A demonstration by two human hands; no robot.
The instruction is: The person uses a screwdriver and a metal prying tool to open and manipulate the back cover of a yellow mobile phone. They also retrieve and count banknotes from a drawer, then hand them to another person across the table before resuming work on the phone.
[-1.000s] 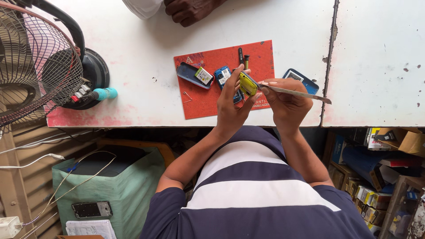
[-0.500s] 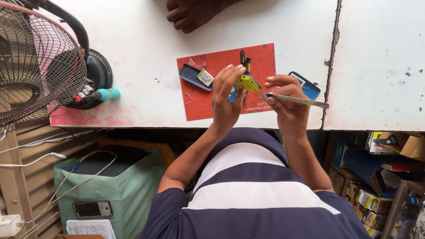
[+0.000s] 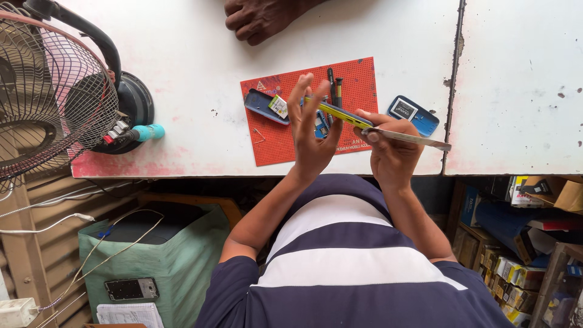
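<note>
The left hand (image 3: pixel 313 136) holds a yellow phone (image 3: pixel 340 114) edge-up, fingers splayed behind it. The right hand (image 3: pixel 392 146) pinches tweezers (image 3: pixel 413 138) (long axis running rightward), tip meeting the phone's right end. Beyond lie a red mat (image 3: pixel 276 140) and another person's hand (image 3: pixel 258 18).

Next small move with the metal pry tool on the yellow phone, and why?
Probably slide the metal pry tool further along the yellow phone edge. Its tip sits at the phone's end, right hand gripping it, left hand steadying the phone above the red mat.
</note>
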